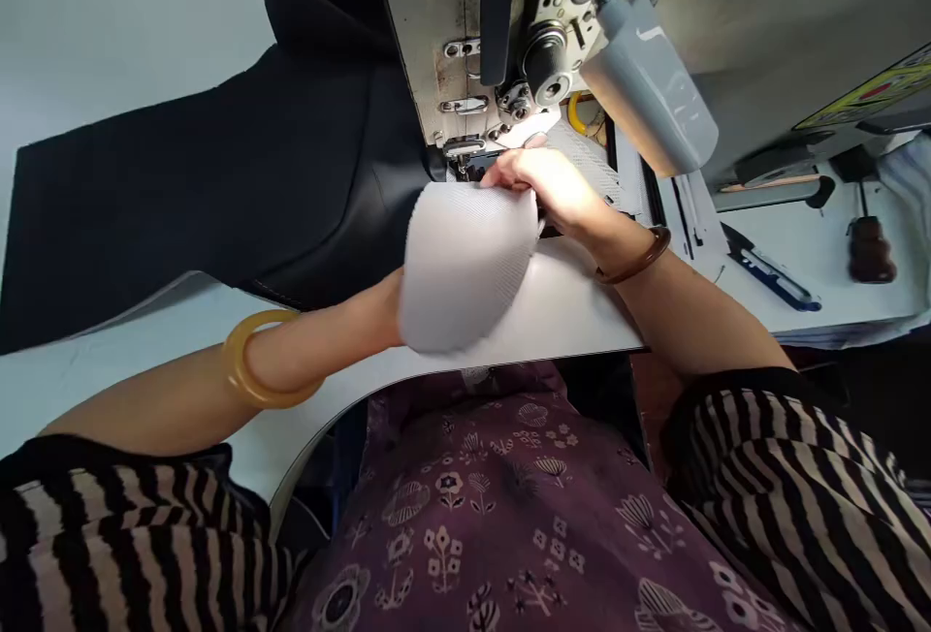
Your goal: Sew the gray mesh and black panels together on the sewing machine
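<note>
A curved piece of dark material with a white ribbed backing point(469, 268) is folded up in front of the sewing machine's presser foot point(462, 167). My right hand point(542, 181) grips its upper right edge, fingers bent close beside the foot. My left wrist point(374, 312) reaches under the white flap, which hides the left hand and its fingers. To the left, a large black panel point(218, 157) with seams spreads over the table and runs up to the needle area. The needle itself is hard to make out.
The sewing machine head point(436, 21) rises above my hands, with a grey lamp point(655, 89) lighting the needle area. On the right of the white table point(109, 12) lie a blue utility knife point(778, 273) and a brown-handled tool point(871, 249).
</note>
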Tool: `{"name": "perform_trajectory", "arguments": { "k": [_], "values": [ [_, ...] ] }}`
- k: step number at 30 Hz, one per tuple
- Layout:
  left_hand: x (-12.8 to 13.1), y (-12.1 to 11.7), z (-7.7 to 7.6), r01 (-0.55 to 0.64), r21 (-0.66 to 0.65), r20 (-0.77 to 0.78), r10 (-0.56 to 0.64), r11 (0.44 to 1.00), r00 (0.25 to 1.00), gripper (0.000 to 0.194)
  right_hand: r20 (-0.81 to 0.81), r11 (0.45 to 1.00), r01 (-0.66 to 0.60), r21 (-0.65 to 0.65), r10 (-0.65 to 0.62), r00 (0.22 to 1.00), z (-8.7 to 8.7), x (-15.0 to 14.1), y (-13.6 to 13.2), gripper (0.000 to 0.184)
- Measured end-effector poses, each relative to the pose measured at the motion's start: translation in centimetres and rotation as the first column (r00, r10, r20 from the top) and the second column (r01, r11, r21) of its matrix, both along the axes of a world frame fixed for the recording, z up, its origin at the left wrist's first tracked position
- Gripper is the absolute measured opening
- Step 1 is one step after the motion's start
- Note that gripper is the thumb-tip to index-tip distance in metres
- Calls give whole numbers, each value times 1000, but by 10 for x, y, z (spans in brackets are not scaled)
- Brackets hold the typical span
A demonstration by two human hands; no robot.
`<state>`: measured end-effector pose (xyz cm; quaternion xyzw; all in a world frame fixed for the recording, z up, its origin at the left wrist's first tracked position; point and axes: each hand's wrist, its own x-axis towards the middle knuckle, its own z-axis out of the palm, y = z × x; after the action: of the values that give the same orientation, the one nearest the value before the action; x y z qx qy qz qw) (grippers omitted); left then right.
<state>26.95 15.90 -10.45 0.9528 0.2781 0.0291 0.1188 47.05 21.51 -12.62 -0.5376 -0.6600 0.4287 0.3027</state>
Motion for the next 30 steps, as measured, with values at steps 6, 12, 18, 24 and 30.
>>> {"name": "perform_trajectory", "arguments": {
  "k": [6, 12, 18, 24, 30],
  "values": [
    [31, -15, 18, -30, 279, -56, 47, 960, 997, 44, 80, 978, -210, -5, 210, 974, -5, -2, -5, 1],
    [11, 1, 9, -388, 305, -188, 454, 870, 871, 31, 509, 830, -540, 137, 408, 758, -2, 11, -15, 38],
    [5, 28, -6, -546, 213, 182, 516, 810, 837, 28, 551, 705, -707, 56, 568, 611, -2, 32, -20, 60],
    [21, 25, -29, -539, 196, 103, 529, 819, 842, 40, 584, 652, -723, 229, 502, 638, -14, 32, -27, 69],
    [24, 26, -40, -479, 331, 28, 499, 813, 866, 35, 656, 665, -672, 326, 353, 667, -17, 20, -37, 43]
  ]
}}
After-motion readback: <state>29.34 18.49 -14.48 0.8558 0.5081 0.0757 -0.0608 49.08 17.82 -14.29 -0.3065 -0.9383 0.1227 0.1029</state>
